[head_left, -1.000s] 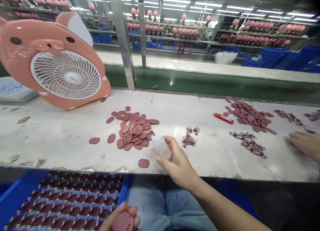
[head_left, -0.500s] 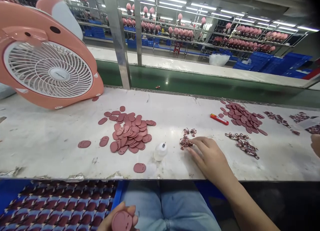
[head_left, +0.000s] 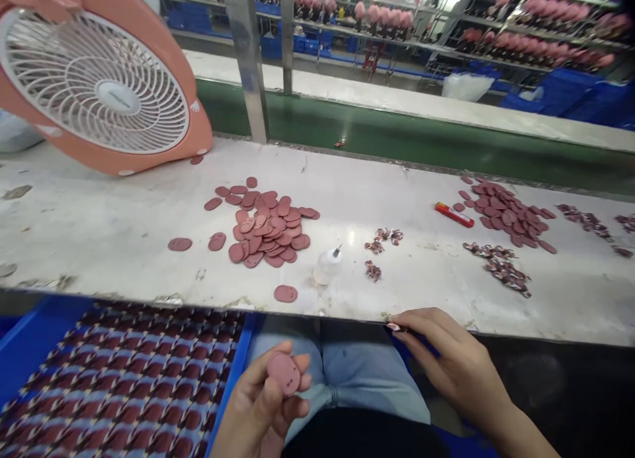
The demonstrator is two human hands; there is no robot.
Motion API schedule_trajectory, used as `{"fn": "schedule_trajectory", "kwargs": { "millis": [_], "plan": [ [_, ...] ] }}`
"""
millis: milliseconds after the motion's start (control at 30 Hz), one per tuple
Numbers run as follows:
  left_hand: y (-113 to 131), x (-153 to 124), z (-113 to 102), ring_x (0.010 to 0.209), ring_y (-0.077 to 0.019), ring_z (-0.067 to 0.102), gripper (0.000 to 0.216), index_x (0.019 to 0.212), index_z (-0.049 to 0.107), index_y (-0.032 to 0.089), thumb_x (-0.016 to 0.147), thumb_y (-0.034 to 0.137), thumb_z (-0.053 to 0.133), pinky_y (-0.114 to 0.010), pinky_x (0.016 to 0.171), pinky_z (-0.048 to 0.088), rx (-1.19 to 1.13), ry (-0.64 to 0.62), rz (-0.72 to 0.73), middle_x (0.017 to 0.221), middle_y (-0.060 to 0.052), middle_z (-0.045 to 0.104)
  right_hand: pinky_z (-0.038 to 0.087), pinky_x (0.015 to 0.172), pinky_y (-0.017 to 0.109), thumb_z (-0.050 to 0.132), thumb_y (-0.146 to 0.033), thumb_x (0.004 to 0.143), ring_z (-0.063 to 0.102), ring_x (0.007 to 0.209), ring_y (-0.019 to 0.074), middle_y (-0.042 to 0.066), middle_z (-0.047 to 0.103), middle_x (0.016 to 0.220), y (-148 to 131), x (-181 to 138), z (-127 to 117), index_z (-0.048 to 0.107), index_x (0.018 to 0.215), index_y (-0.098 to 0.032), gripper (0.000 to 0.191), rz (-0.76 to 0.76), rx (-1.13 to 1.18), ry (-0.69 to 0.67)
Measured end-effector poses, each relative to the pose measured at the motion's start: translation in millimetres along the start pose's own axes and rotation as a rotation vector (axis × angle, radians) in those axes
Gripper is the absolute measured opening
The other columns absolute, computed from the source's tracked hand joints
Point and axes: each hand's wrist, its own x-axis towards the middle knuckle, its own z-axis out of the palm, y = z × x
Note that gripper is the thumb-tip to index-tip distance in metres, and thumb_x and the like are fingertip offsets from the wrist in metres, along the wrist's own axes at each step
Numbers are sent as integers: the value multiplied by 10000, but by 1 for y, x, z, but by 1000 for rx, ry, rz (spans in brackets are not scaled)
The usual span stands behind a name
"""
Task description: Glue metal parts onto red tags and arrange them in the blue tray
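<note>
Open tabletop (head_left: 426,279) between part clusters (head_left: 507,277), bottle (head_left: 327,268) blocking leftward, disc pile (head_left: 272,231) past it

Factory workshop, by my remote view. I list racked rows of pink-topped pieces (head_left: 387,16), stacked blue bins (head_left: 570,95) and a long green belt (head_left: 397,143); also one worktable (head_left: 377,193) with heaped maroon discs (head_left: 270,231).

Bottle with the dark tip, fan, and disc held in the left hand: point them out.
Bottle (head_left: 328,269), head view: its pale body.
Fan (head_left: 118,98), head view: hub of its white grille.
Held disc (head_left: 283,372), head view: its flat face.
</note>
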Motion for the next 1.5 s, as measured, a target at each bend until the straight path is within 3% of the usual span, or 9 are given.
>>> {"fn": "schedule_trajectory", "kwargs": {
  "millis": [100, 200, 300, 600, 1233, 1500],
  "plan": [
    [1, -10, 7, 686, -155, 713, 441, 853, 800, 198, 487, 383, 963, -164, 492, 539, 7, -31, -78, 804, -57, 778, 561, 743, 205, 618, -215, 970, 658, 883, 134, 10, 676, 947, -29, 11, 2, 630, 1081, -277, 128, 66, 253, -7],
    [0, -15, 6, 666, -127, 682, 419, 854, 804, 191, 523, 401, 950, -150, 469, 525, 18, -102, -122, 780, -45, 754, 564, 660, 179, 676, -276, 938, 663, 814, 120, -16, 677, 920, -59, 30, 5, 688, 1045, -342, 127, 192, 636, -156],
    [-3, -15, -4, 670, -117, 659, 414, 887, 804, 180, 570, 414, 932, -141, 473, 526, 21, -212, -138, 774, -45, 733, 556, 650, 173, 701, -271, 919, 667, 767, 105, -31, 691, 892, -80, 46, 8, 725, 1035, -379, 160, 253, 786, -316],
    [-7, -14, -19, 675, -97, 633, 322, 892, 804, 180, 685, 417, 869, -131, 526, 538, -14, -371, -84, 736, -24, 695, 511, 677, 163, 657, -139, 936, 659, 752, 76, -38, 709, 859, -89, 58, 12, 710, 1053, -281, 192, 25, 622, -432],
    [-6, -13, -18, 616, -93, 651, 354, 889, 804, 174, 635, 400, 902, -137, 508, 537, -54, -325, -148, 706, -18, 717, 516, 705, 136, 649, -125, 942, 646, 767, 54, -41, 688, 878, -87, 67, 8, 672, 1081, -242, 183, -133, 526, -520],
    [-8, -18, -17, 614, -100, 666, 318, 857, 810, 202, 607, 366, 920, -139, 520, 514, -49, -299, -106, 718, -24, 755, 518, 716, 130, 619, -109, 954, 649, 789, 63, -25, 691, 907, -93, 71, 6, 651, 1059, -230, 163, -252, 491, -544]
  ]
}}
